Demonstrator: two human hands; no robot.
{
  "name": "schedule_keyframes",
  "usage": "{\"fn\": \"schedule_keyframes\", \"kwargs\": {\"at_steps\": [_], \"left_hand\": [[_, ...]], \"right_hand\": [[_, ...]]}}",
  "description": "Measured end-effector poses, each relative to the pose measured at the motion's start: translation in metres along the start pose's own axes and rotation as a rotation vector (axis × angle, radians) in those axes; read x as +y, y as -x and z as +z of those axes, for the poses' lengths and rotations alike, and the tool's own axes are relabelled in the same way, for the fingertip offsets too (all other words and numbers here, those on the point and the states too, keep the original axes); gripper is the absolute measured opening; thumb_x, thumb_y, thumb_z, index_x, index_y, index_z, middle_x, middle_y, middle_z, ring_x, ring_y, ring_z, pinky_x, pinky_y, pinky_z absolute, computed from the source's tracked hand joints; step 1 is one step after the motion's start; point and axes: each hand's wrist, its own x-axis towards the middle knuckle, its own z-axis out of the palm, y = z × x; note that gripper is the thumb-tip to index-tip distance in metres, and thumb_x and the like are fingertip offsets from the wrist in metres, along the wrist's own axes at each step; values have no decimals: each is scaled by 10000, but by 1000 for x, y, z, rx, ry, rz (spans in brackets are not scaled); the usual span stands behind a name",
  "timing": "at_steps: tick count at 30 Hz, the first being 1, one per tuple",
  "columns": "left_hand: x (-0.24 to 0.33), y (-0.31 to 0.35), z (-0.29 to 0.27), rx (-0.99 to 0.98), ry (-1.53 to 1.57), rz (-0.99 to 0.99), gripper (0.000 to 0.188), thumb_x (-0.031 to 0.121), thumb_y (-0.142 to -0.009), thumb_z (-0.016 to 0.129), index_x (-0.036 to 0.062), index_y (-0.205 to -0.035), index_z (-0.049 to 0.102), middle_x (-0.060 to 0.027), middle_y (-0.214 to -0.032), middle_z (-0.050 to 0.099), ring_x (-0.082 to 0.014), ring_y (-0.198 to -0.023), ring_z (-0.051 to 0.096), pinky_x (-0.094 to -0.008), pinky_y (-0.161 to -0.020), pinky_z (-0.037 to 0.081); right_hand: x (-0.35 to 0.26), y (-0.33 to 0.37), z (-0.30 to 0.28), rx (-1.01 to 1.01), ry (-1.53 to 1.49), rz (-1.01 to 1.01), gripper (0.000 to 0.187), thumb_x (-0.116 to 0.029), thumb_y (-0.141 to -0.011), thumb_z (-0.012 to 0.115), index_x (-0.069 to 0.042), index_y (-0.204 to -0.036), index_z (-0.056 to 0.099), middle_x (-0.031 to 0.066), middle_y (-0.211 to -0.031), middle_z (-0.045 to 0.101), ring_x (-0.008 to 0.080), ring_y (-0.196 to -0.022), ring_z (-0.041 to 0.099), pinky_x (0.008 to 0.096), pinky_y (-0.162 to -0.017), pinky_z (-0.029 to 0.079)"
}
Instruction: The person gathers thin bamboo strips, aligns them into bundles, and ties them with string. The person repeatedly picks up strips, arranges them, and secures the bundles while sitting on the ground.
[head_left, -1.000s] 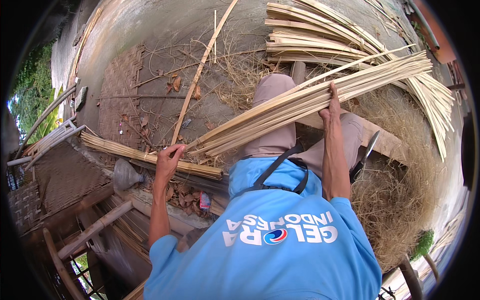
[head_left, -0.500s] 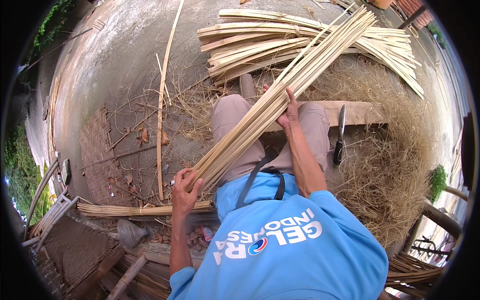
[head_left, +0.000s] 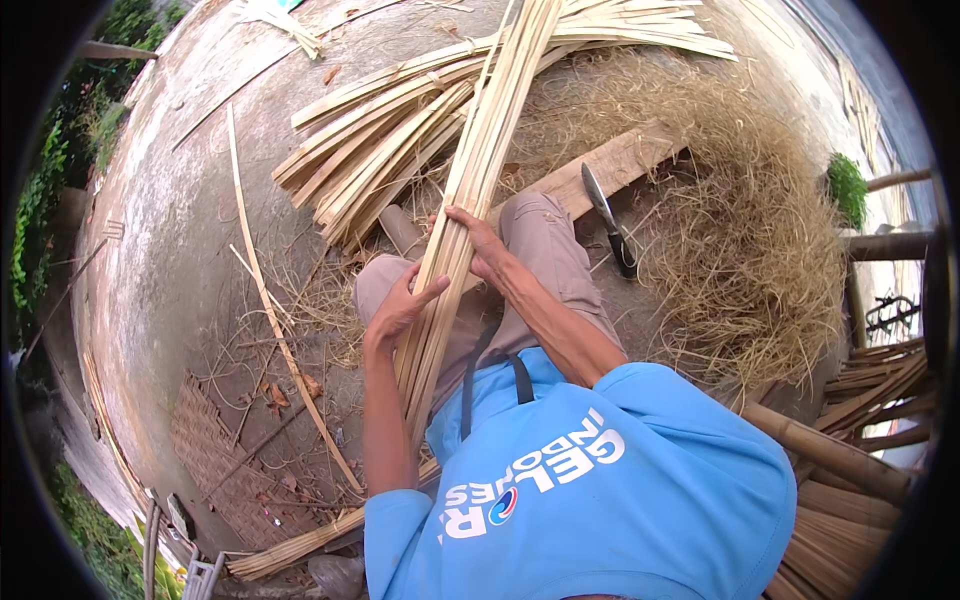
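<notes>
A long bundle of pale bamboo strips (head_left: 500, 130) runs slantwise across my lap, its far end rising over the ground ahead. My right hand (head_left: 478, 240) grips it from the right side, near its middle, thumb across the top. Slightly nearer to me, my left hand (head_left: 400, 300) closes round the left side of the same bundle, thumb on top. Under its far part lies a fanned pile of bamboo strips (head_left: 390, 120). A knife (head_left: 603, 205) with a black handle rests by a wooden plank (head_left: 635, 165), right of my knees.
A wide heap of fine shavings (head_left: 740, 240) spreads at the right. On the left are a long single strip (head_left: 255, 265) and a woven mat (head_left: 220, 440). Another bundle of strips (head_left: 290, 548) lies at the lower left. Bamboo poles (head_left: 830, 455) stand at the lower right.
My left hand has moved from the bundle's near end up to near my right hand. The bundle now points more straight ahead. The whole view has turned, shifting the surroundings.
</notes>
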Motion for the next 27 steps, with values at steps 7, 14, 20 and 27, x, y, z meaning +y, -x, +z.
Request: {"fn": "schedule_keyframes", "kwargs": {"at_steps": [7, 14, 20, 27], "left_hand": [[-12, 27, 39, -280, 426, -155, 530, 311, -852, 812, -31, -1174, 567, -185, -954, 715, -262, -825, 733, -370, -710, 606], [-38, 27, 41, -223, 106, -208, 418, 265, -855, 805, -12, -1097, 607, -118, -837, 694, -215, -734, 711, -339, -671, 577], [-42, 61, 46, -137, 28, -201, 331, 251, -862, 781, -13, -1026, 666, -103, -802, 710, -188, -723, 703, -327, -665, 557], [-74, 88, 14, -247, -10, -84, 341, 270, -866, 780, -13, -1011, 656, -99, -783, 702, -189, -710, 702, -336, -669, 561]], "right_hand": [[18, 71, 11, 119, -68, 3, 332, -296, -956, 658, -6, -1115, 634, 111, -941, 720, 190, -857, 716, 332, -735, 617], [-13, 58, -27, 4, -124, -87, 741, -697, -887, 599, -59, -1264, 593, 96, -1018, 710, 223, -916, 707, 376, -843, 583], [-61, 12, -30, -218, -316, -30, 700, -624, -937, 572, -11, -1274, 592, 136, -1085, 690, 229, -930, 705, 364, -835, 604], [-28, 37, 7, -116, -91, 13, 518, -390, -957, 654, 14, -1276, 591, 134, -1074, 706, 179, -897, 708, 339, -773, 624]]}}
